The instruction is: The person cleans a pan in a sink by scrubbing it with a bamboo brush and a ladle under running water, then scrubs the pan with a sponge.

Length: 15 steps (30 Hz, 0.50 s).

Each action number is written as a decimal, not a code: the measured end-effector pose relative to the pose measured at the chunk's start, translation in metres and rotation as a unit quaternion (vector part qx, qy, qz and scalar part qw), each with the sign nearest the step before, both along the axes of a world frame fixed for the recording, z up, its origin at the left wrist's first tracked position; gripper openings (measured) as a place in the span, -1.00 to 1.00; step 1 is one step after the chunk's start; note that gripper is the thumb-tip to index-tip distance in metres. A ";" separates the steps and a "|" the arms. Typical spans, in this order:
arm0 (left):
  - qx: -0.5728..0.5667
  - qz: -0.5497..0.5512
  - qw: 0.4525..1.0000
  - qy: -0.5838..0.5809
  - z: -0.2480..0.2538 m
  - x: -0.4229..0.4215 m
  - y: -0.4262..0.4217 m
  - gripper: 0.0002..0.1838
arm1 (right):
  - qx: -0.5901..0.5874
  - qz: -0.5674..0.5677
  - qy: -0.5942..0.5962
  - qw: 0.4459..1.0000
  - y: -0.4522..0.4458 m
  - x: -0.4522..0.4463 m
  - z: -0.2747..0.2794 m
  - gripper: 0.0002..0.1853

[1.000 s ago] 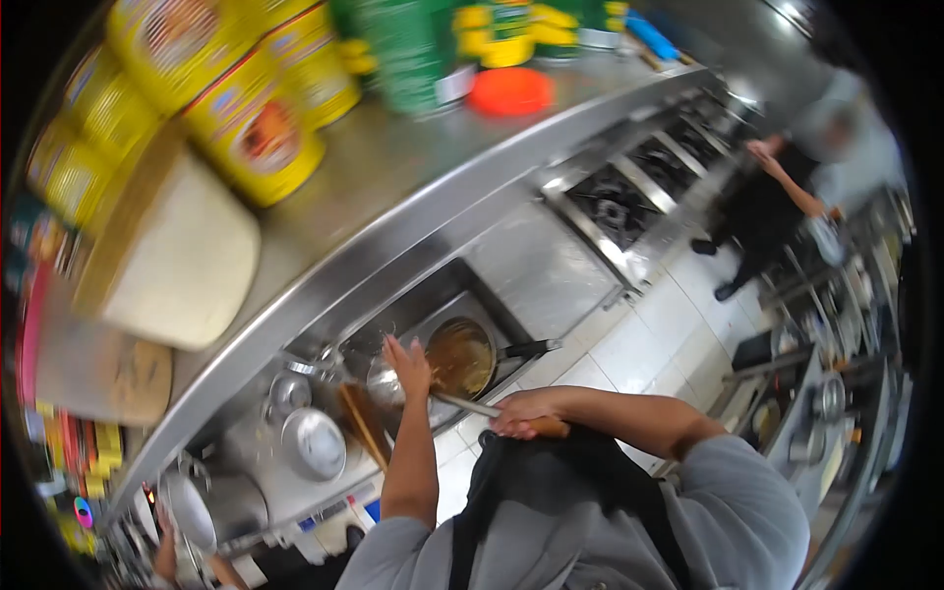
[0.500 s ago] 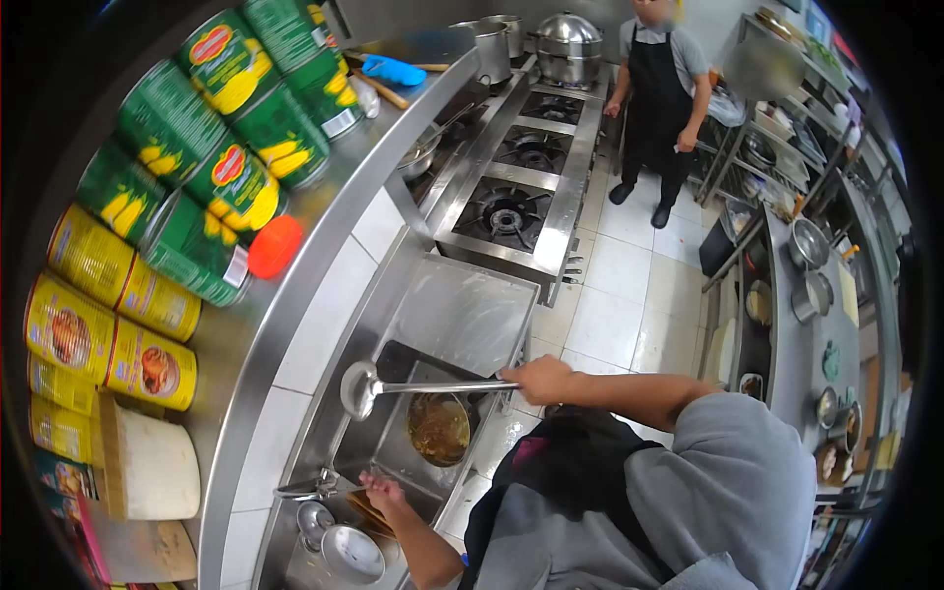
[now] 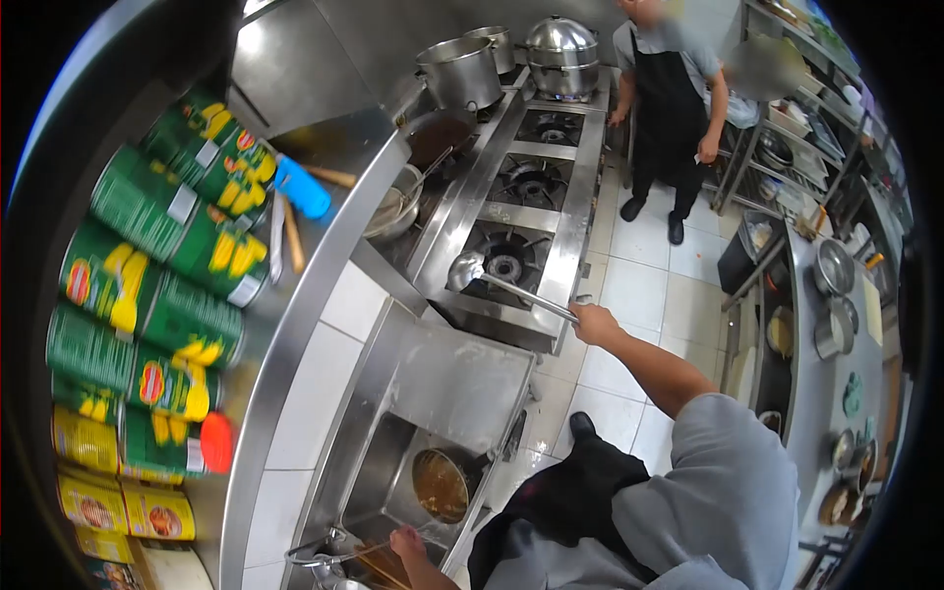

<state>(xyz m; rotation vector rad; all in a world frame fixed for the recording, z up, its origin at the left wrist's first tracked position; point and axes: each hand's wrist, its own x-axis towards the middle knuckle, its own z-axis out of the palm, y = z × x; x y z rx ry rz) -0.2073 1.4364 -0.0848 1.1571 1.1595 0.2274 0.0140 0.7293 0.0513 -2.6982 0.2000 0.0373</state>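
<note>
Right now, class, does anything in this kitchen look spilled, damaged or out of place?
Nothing looks broken. Mildly odd: whitish smears mark the metal drainboard, unlike a wiped surface, and the pan in the sink holds murky brown liquid, perhaps residue.

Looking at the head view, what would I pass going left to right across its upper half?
Green cans, blue object, tall steel pot, domed steel pot, person in a black apron.

The right hand (image 3: 596,324) grips a metal ladle (image 3: 466,270) over the stove (image 3: 504,264); the left hand (image 3: 407,542) is near the faucet (image 3: 320,557).
</note>
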 end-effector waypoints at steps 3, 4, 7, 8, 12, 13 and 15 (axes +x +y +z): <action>0.000 -0.025 0.999 0.039 0.020 0.011 -0.041 -0.96 | 0.007 -0.005 0.047 0.999 -0.030 0.072 -0.026 -0.67; 0.011 -0.030 0.997 0.066 0.027 0.017 -0.051 -0.96 | 0.015 -0.021 0.067 0.997 -0.036 0.093 -0.031 -0.67; 0.072 -0.087 0.990 0.090 0.051 0.031 -0.074 -0.90 | 0.022 -0.015 0.094 0.995 -0.050 0.137 -0.047 -0.64; 0.117 -0.146 0.978 0.091 0.055 0.028 -0.077 -0.92 | 0.020 0.001 0.093 0.995 -0.052 0.148 -0.055 -0.64; 0.355 -0.323 0.869 0.119 0.053 0.011 -0.077 -0.89 | 0.044 0.016 0.076 0.996 -0.063 0.196 -0.127 -0.53; 0.471 -0.408 0.759 0.191 0.048 0.007 -0.070 -0.82 | 0.029 -0.020 0.104 0.994 -0.065 0.211 -0.152 -0.43; 0.585 -0.479 0.600 0.261 0.017 -0.020 -0.057 -0.81 | -0.014 -0.042 0.057 0.997 -0.048 0.220 -0.168 -0.35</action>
